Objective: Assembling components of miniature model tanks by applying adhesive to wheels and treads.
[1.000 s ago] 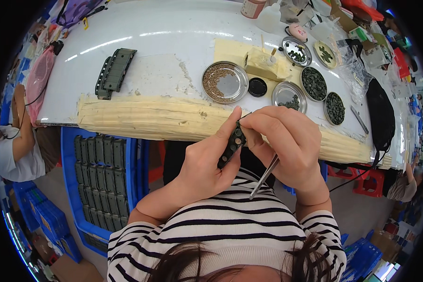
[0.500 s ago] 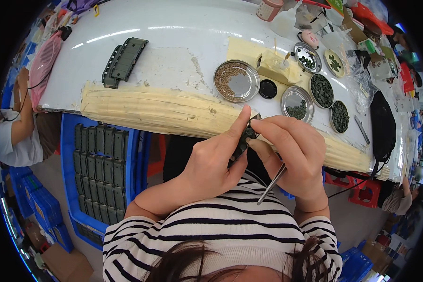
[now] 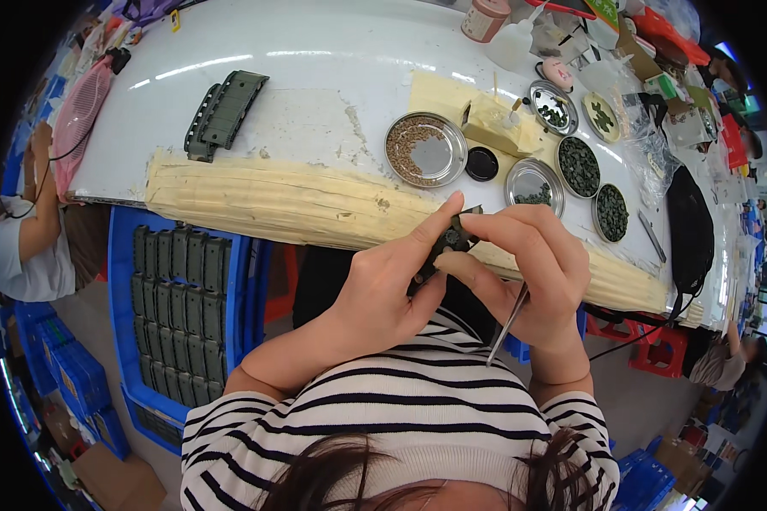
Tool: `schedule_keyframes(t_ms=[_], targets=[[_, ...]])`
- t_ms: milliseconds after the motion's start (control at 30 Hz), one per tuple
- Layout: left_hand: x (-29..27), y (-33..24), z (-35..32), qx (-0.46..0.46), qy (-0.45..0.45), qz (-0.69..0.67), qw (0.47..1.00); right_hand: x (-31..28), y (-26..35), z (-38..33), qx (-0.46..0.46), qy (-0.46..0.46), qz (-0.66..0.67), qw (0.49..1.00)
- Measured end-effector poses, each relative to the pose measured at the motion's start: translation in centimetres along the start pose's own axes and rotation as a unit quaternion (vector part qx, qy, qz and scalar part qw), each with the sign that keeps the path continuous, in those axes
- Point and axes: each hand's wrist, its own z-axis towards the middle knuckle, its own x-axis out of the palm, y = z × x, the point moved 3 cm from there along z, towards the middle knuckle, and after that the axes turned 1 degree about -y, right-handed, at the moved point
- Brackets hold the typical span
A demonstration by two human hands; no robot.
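Above the taped table edge, my left hand [image 3: 375, 294] is closed around a small dark green moulded part [image 3: 439, 251], its index finger stretched along one side. My right hand [image 3: 541, 272] is closed too, with metal tweezers [image 3: 510, 322] tucked in the palm and pointing down toward my striped shirt. Its index finger and thumb touch the upper and right side of the part. Whether a tiny piece sits under those fingertips is hidden. Just beyond the hands stand a steel dish [image 3: 439, 157] of small copper-coloured pieces and another dish [image 3: 527, 177] with green bits.
Fuller dishes of dark green pieces [image 3: 579, 166] [image 3: 611, 213] stand to the right, near loose tweezers [image 3: 652, 236]. A black round lid [image 3: 481, 163] lies by a yellow block [image 3: 494, 123]. Two joined green parts [image 3: 226, 111] lie far left. A blue crate [image 3: 123, 315] holds rows of similar parts.
My right thumb has slid down and left along the part, which shows more of its top end. The tweezers' tips have swung a little to the right.
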Motion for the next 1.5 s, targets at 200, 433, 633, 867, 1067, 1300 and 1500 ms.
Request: schedule_keyframes(t_ms=[200, 433, 633, 867, 1067, 1300, 1500], targets=[[-0.4, 0.8, -0.5, -0.100, 0.034, -0.169, 0.980, -1.4, 0.5, 0.4, 0.067, -0.053, 0.002, 0.996], [-0.3, 1.0, -0.4, -0.139, 0.048, -0.342, 0.928, -3.1, -2.9, 0.8, 0.146, -0.138, -0.038, 0.979], [-0.5, 0.9, -0.2, -0.170, 0.059, -0.398, 0.899, -3.5, -6.0, 2.3, 0.155, -0.104, -0.057, 0.981], [-0.5, 1.0, 0.2, -0.191, 0.021, -0.415, 0.889, -2.3, -2.7, 2.1, 0.106, -0.032, -0.004, 0.994], [-0.5, 1.4, 0.4, -0.244, 0.039, -0.565, 0.787, -3.2, -3.8, 1.8, 0.162, -0.077, -0.046, 0.983], [0.3, 2.8, 0.8, -0.236, 0.039, -0.740, 0.629, -1.7, -9.1, 3.1, 0.180, -0.038, -0.091, 0.979], [0.7, 2.6, 1.0, -0.261, 0.021, -0.749, 0.608, -0.5, -10.6, 3.1, 0.195, 0.000, -0.110, 0.975]])
